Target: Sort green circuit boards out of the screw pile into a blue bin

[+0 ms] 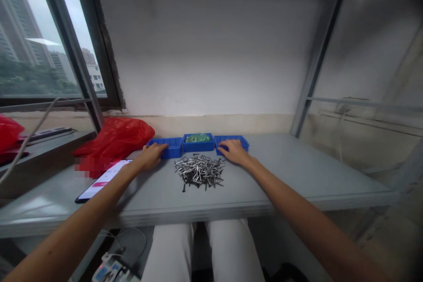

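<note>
Fasteners (199, 170), slim, silvery, metal, in a tangled heap
Left hand (153, 157) and right hand (235, 151) touch rectangular blue plastic bins (173, 153); whether either grips, I cannot tell.

A crumpled red plastic bag (112, 139) is lying toward the left of the gray surface (291, 180), and a phone (102, 181) with a lit screen is resting just in front of it. A second red bag (9, 131) is showing at the left edge, near a side shelf (49, 142), while a pale cable (40, 119) is curving past. Behind a gray metal post (70, 39), a window (39, 67) is looking out on a high-rise (16, 13) and trees. A plain wall (205, 53) is rising at the back, another post (321, 59) is leaning at right, and below, a power strip (110, 271) is sitting among wires.
</note>
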Demonstrator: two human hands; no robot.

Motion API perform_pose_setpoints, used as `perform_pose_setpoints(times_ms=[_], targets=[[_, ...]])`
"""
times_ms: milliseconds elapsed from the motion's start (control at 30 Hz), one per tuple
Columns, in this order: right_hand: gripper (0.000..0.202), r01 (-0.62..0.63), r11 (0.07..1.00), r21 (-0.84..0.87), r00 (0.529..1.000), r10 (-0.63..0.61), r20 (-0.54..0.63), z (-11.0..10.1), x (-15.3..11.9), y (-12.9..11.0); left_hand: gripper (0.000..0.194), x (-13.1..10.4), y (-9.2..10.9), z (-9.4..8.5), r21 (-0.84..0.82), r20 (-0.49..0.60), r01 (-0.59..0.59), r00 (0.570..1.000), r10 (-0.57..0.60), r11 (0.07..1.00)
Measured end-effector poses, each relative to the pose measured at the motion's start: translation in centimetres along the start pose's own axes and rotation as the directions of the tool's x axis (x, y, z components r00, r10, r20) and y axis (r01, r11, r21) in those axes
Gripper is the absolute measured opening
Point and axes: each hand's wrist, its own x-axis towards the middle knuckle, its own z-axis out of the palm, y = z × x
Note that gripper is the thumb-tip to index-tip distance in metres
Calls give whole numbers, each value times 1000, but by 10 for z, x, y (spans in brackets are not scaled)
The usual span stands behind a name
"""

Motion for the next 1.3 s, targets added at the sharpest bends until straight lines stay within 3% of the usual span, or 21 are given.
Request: perform_pose_setpoints(times_ms=[533, 733, 933, 1200, 1300], targets=[[23, 34, 999, 7, 999, -34, -34, 3, 3, 7, 39, -1, 8, 7, -46, -88, -31, 996, 27, 998], [21, 43, 999, 11, 996, -42, -76, 6, 5, 11, 36, 0, 25, 7, -60, -170, -21, 985, 10, 998], [24, 65, 997, 39, 994, -62, -93, 6, 4, 9, 38, 2, 40, 10, -136, -178, -15, 984, -10, 991], [28, 51, 999, -5, 995, -51, -87, 10, 6, 4, 36, 1, 38, 15, -162, -211, -57, 977, 22, 985], [30, 29, 998, -50, 985, -37, -171, 5, 3, -1, 36, -1, 37, 13, -161, -261, -60, 965, 16, 985]])
